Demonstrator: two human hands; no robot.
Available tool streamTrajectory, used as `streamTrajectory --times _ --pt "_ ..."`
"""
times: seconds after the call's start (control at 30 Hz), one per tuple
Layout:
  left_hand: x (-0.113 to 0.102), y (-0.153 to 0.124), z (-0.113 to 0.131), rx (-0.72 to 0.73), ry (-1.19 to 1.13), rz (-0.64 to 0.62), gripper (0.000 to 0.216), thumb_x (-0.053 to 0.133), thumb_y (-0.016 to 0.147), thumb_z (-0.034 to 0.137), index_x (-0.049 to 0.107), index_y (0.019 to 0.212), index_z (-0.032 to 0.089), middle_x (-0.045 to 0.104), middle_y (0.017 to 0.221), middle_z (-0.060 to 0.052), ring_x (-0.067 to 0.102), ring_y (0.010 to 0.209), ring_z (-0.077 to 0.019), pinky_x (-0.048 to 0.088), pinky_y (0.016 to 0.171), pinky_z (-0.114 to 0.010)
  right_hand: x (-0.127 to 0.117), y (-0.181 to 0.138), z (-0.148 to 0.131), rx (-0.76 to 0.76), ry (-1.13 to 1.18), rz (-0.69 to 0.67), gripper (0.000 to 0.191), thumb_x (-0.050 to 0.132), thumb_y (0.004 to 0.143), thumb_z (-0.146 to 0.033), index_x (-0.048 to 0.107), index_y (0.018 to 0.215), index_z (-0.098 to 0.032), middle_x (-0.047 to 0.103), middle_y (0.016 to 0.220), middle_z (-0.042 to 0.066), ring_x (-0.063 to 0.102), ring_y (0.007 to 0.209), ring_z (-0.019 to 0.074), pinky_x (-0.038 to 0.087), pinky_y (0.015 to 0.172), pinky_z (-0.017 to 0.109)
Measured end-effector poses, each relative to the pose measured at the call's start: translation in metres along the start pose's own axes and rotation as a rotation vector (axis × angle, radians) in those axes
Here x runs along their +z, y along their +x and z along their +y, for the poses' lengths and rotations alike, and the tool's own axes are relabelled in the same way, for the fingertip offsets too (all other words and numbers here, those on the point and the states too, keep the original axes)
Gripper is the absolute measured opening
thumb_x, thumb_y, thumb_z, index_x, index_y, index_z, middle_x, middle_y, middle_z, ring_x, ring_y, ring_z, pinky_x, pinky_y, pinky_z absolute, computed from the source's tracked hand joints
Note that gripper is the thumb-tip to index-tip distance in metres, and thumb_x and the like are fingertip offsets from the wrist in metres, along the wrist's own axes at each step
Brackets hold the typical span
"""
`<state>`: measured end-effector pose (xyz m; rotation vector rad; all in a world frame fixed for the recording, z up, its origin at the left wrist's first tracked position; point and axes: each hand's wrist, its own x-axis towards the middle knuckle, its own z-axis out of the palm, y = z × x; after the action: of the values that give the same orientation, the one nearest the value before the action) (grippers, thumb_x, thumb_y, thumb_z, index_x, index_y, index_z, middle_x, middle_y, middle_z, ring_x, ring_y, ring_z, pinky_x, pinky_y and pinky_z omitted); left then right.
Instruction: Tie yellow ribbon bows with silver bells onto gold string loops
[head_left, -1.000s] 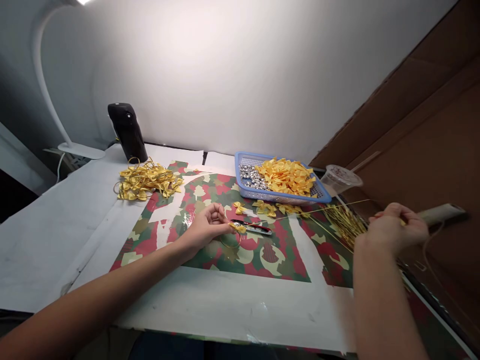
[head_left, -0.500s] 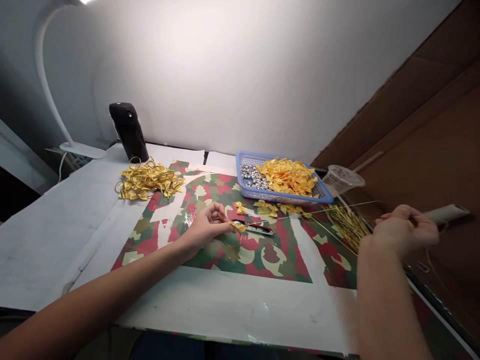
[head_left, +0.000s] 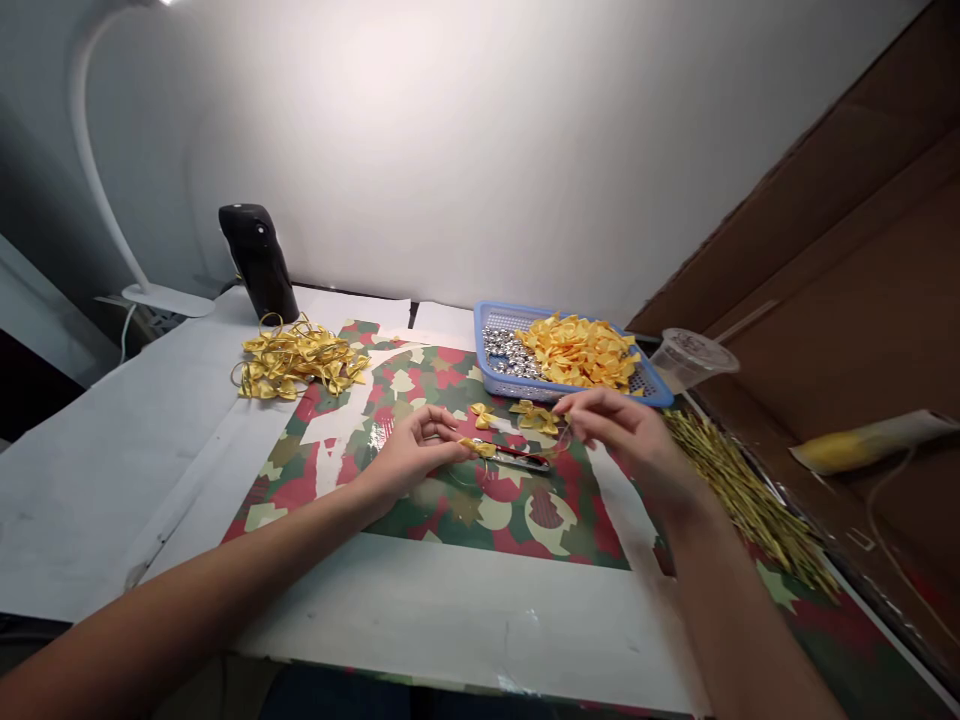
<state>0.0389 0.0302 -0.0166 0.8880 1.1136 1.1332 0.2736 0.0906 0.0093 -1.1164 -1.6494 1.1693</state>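
Between the thumb and fingers of my left hand (head_left: 424,450) is a small yellow ribbon bow (head_left: 480,447), pinched above the patterned paper. A thin golden cord (head_left: 546,453) runs from the bow to my right hand (head_left: 626,430), whose fingertips are closed on it. Just under the bow lies a small red-and-silver cutting tool (head_left: 523,460), partly hidden. Beyond it rest a loose yellow bow (head_left: 482,414) and a few more yellow bows (head_left: 535,416), close to my right fingertips.
A blue basket (head_left: 491,384) holds yellow bows and silver bells. Golden cords (head_left: 750,490) lie at right by a clear plastic cup (head_left: 694,355) and a yellow-tipped white tube (head_left: 847,450). Corded bows (head_left: 300,362), a black bottle (head_left: 259,265) and a lamp (head_left: 97,170) stand left.
My right hand has come in from the far right to near the bows in front of the basket. The cord, formerly stretched taut, now curves loosely. My left hand stays put.
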Motion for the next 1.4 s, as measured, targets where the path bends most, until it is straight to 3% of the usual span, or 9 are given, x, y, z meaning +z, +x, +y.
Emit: streamTrajectory --times 0.13,0.23,0.4,0.57,0.7,0.87,1.03,1.2,1.4 --pt "0.003 -0.001 0.002 0.011 -0.01 0.041 0.026 0.074 0.059 0.012 0.053 0.075 0.016 0.061 0.064 0.004 0.065 0.061 -0.0114 0.049 0.06 -0.022 0.016 -0.007 -0.006 0.061 -0.12 -0.549 0.028 0.06 0.078 -0.045 0.056 0.073 -0.018 0.061 0.076 0.003 0.058 0.067 0.0148 0.046 0.059 0.026" --pt "0.005 -0.001 0.002 0.039 0.01 0.065 0.027 0.075 0.059 0.014 0.053 0.074 0.016 0.06 0.064 0.004 0.066 0.061 -0.0129 0.05 0.058 -0.023 0.023 -0.01 -0.006 0.102 -0.214 -0.698 0.029 0.056 0.083 -0.045 0.051 0.072 -0.018 0.055 0.062 -0.001 0.051 0.052 0.0113 0.04 0.048 0.022" --pt "0.004 0.0 -0.003 0.073 0.086 0.042 0.026 0.075 0.061 0.017 0.054 0.077 0.016 0.061 0.065 0.002 0.065 0.06 -0.0133 0.048 0.054 -0.022 0.036 -0.015 -0.004 -0.006 -0.279 -0.448 0.024 0.061 0.08 -0.04 0.05 0.089 -0.02 0.05 0.069 -0.003 0.042 0.049 0.0082 0.034 0.044 0.02" --pt "0.002 0.0 -0.006 0.11 0.113 0.002 0.025 0.075 0.062 0.02 0.055 0.077 0.017 0.061 0.066 0.003 0.062 0.059 -0.0122 0.045 0.051 -0.021 0.051 -0.018 0.004 0.041 -0.174 -0.514 0.039 0.056 0.082 -0.028 0.043 0.118 -0.023 0.056 0.103 0.004 0.045 0.049 0.0053 0.038 0.045 0.02" --pt "0.002 -0.001 -0.004 0.079 0.146 -0.014 0.025 0.075 0.062 0.022 0.055 0.077 0.017 0.061 0.064 0.003 0.061 0.058 -0.0121 0.045 0.051 -0.021 0.051 -0.017 0.01 0.067 -0.151 -0.479 0.031 0.054 0.083 -0.029 0.048 0.113 -0.02 0.059 0.082 0.001 0.049 0.049 0.0075 0.039 0.044 0.02" --pt "0.003 -0.003 -0.002 0.069 0.163 -0.005 0.023 0.073 0.063 0.019 0.054 0.074 0.017 0.06 0.062 0.003 0.06 0.055 -0.011 0.046 0.05 -0.021 0.042 -0.015 0.003 0.031 -0.114 -0.342 0.026 0.057 0.083 -0.037 0.055 0.101 -0.018 0.06 0.08 0.002 0.059 0.064 0.0129 0.051 0.056 0.024" --pt "0.002 -0.003 -0.005 0.113 0.19 -0.01 0.022 0.072 0.066 0.021 0.053 0.075 0.017 0.06 0.064 0.002 0.062 0.061 -0.0123 0.047 0.054 -0.021 0.045 -0.021 -0.008 0.056 -0.167 -0.37 0.022 0.055 0.083 -0.04 0.058 0.091 -0.02 0.058 0.073 0.0 0.053 0.048 0.0104 0.042 0.037 0.021" --pt "0.004 -0.003 -0.006 0.131 0.178 -0.004 0.021 0.072 0.067 0.022 0.052 0.073 0.017 0.059 0.066 0.002 0.061 0.062 -0.0116 0.048 0.059 -0.023 0.055 -0.024 -0.008 -0.128 -0.29 -0.277 0.013 0.054 0.083 -0.031 0.06 0.08 -0.02 0.061 0.07 0.002 0.057 0.059 0.0146 0.047 0.053 0.026" --pt "0.006 -0.005 -0.006 0.164 0.174 -0.001 0.019 0.069 0.069 0.02 0.051 0.074 0.017 0.058 0.068 0.003 0.062 0.063 -0.0109 0.05 0.062 -0.023 0.064 -0.026 -0.003 -0.248 -0.395 -0.211 0.011 0.053 0.083 -0.027 0.059 0.075 -0.021 0.051 0.058 -0.001 0.046 0.051 0.0128 0.037 0.047 0.025"
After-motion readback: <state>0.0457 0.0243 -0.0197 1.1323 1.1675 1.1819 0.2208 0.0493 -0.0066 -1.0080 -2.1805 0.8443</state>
